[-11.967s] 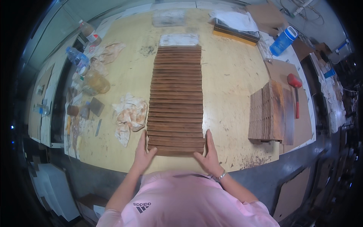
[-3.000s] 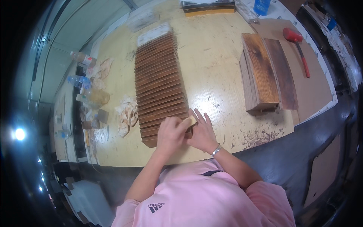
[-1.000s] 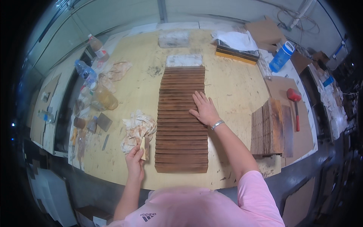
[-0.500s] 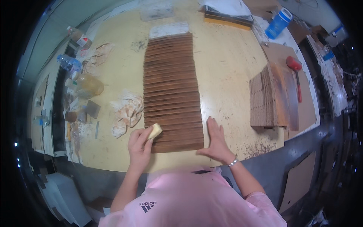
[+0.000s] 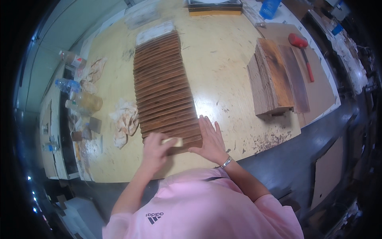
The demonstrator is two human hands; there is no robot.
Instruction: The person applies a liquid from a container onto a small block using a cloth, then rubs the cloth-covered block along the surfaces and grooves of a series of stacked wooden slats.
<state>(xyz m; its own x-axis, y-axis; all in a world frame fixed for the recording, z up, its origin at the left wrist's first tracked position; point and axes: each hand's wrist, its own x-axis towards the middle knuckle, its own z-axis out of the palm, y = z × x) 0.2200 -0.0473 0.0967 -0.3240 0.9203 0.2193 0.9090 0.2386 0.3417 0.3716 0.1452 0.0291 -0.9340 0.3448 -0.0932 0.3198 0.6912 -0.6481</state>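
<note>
A long row of overlapping brown wooden strips (image 5: pixel 162 83) runs away from me over the pale yellow tabletop (image 5: pixel 223 75). At its near end my left hand (image 5: pixel 154 151) is closed around a small pale yellow sponge (image 5: pixel 174 142), which rests on the nearest strips. The hand is slightly blurred and partly covers the sponge. My right hand (image 5: pixel 211 142) lies spread at the near right corner of the row, thumb along the near strip's end and fingers pointing away on the tabletop. Nothing is held in it.
A crumpled stained cloth (image 5: pixel 125 119) lies left of the row. Farther left are several bottles, among them one of yellowish liquid (image 5: pixel 89 102). On the right stand stacked boards (image 5: pixel 266 79), with a red mallet (image 5: pixel 301 44) beyond. A framed box (image 5: pixel 215 8) sits at the back.
My left hand has slid the sponge rightward along the near strips. My right hand still lies at the row's right edge. The whole view has turned, so the row now slants.
</note>
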